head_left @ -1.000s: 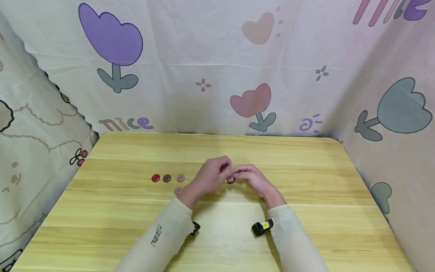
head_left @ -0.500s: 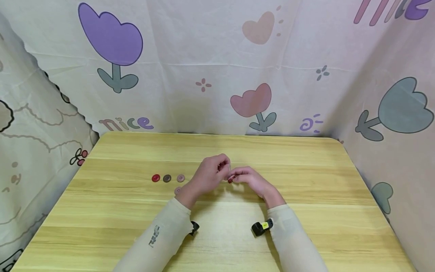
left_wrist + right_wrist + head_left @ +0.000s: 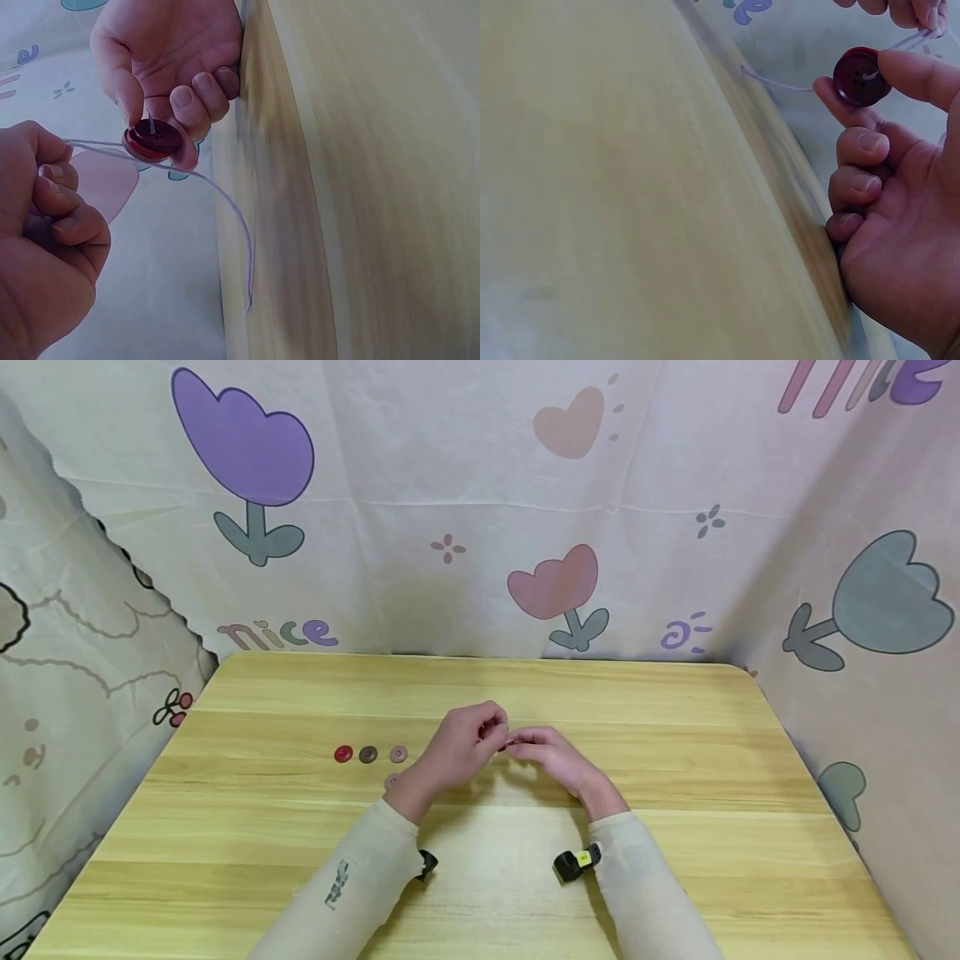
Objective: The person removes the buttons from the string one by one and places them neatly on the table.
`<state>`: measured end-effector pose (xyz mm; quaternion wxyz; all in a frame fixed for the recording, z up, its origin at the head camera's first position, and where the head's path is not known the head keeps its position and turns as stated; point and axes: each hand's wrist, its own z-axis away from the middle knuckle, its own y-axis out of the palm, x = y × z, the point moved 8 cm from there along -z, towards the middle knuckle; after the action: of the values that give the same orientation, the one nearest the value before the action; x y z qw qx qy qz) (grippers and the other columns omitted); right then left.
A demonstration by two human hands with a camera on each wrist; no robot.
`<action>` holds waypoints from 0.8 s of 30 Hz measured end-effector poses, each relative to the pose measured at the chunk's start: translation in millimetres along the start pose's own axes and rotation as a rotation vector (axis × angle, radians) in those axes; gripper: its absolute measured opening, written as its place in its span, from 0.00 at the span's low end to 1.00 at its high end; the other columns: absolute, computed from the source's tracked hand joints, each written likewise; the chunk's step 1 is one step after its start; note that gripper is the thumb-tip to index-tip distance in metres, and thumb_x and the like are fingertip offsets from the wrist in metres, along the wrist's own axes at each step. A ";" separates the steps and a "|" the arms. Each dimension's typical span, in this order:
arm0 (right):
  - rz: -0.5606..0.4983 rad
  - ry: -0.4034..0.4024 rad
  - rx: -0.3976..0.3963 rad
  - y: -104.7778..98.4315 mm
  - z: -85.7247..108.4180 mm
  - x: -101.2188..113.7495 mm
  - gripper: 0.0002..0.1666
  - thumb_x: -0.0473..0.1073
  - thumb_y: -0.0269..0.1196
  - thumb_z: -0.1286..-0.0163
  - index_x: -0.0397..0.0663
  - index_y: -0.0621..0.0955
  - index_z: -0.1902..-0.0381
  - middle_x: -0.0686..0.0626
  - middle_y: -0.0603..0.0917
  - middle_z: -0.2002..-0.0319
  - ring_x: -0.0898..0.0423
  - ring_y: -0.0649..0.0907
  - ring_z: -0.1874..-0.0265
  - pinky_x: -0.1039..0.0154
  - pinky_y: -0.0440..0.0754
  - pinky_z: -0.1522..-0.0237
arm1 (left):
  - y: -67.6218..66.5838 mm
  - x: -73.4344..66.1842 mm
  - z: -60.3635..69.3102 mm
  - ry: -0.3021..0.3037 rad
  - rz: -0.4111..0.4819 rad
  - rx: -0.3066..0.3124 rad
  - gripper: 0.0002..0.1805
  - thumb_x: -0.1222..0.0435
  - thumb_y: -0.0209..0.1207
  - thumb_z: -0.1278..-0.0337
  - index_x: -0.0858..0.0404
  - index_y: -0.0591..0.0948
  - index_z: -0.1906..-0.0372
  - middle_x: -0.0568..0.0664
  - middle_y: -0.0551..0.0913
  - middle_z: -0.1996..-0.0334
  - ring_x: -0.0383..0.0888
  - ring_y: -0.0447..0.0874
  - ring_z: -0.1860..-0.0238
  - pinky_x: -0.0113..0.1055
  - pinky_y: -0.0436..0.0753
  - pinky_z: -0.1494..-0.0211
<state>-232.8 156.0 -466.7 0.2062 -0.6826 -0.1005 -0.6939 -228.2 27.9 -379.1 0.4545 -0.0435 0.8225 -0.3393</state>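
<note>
My left hand [image 3: 467, 745] pinches a pale lavender string [image 3: 217, 187], doubled near the fingers, with one end hanging loose over the table. Opposite it, my right hand [image 3: 557, 760] pinches dark red buttons [image 3: 155, 139] between thumb and index finger. They look stacked, a brighter red edge showing under the darker one. In the right wrist view the dark button [image 3: 859, 79] faces the camera, and string pokes through one of its holes. The right hand's other fingers are curled in. From the head view only a sliver of red shows between the hands.
Left of the hands on the wooden table [image 3: 675, 743] lie a red button [image 3: 343, 753], a brown button [image 3: 367, 754] and a pink button [image 3: 398, 753]. Another pink button [image 3: 391, 781] is partly hidden by the left wrist. A patterned cloth [image 3: 420, 585] hangs behind the table.
The red buttons have been tilted in the right fingers, from face-visible to nearly edge-on in the head view. The right fingertips have shifted slightly left; the left hand has barely moved.
</note>
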 end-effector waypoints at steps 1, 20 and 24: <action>-0.001 0.004 -0.003 -0.2 -0.4 -0.7 0.17 0.42 0.59 0.27 0.35 0.83 0.49 0.46 0.84 0.49 0.50 0.78 0.45 0.51 0.68 0.39 | -0.2 0.3 0.0 -0.004 0.002 0.000 0.08 0.72 0.54 0.34 0.57 0.77 0.68 0.42 0.70 0.79 0.37 0.66 0.78 0.32 0.69 0.73; -0.016 -0.005 -0.009 -1.4 0.4 -0.6 0.15 0.39 0.59 0.26 0.33 0.84 0.50 0.43 0.85 0.51 0.49 0.79 0.47 0.53 0.70 0.42 | -0.4 1.5 0.2 -0.037 0.058 0.005 0.08 0.72 0.53 0.33 0.60 0.78 0.67 0.42 0.70 0.82 0.37 0.69 0.80 0.33 0.71 0.74; -0.013 -0.004 -0.004 -1.8 0.9 -1.3 0.14 0.38 0.60 0.27 0.33 0.84 0.50 0.42 0.85 0.50 0.49 0.79 0.49 0.54 0.72 0.45 | -0.5 1.6 0.2 -0.044 0.068 0.007 0.08 0.72 0.53 0.32 0.60 0.78 0.67 0.42 0.70 0.81 0.37 0.68 0.80 0.33 0.71 0.73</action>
<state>-232.8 158.2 -467.8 0.2001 -0.6838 -0.1037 -0.6940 -229.2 26.8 -380.1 0.4838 -0.0216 0.8121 -0.3255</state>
